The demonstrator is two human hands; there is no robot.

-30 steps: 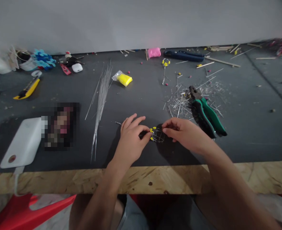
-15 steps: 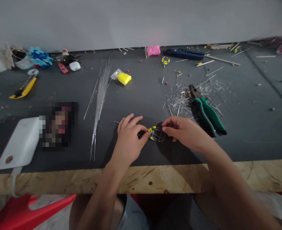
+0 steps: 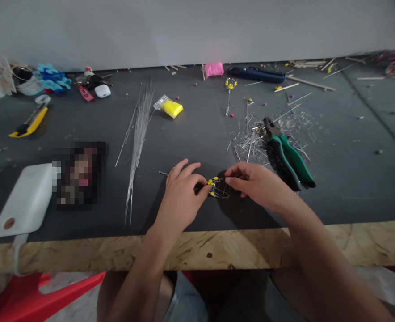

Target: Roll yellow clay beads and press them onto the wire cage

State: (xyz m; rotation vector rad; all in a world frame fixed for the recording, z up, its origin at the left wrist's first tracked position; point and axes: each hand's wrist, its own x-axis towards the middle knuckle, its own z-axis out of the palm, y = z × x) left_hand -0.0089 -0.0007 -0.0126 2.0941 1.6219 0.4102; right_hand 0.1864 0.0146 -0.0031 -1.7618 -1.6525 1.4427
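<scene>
Evidently to steady it, our L hand [image 3: 180, 199] pinches the yellow-dotted end of a wire-mesh frame [image 3: 220, 190] near the table edge [image 3: 197, 250]; our R hand [image 3: 254, 184] nears its rim, can't tell if gripping. Combination pliers [image 3: 279, 154] sit w/in reach, prob. for convenience.

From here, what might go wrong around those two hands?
The wire frame looks thin, so a hard pinch from the left hand might bend it. The yellow bits at that hand's fingertips could get knocked loose. Beyond the right hand, loose wire clippings around the pliers might prick it.
</scene>
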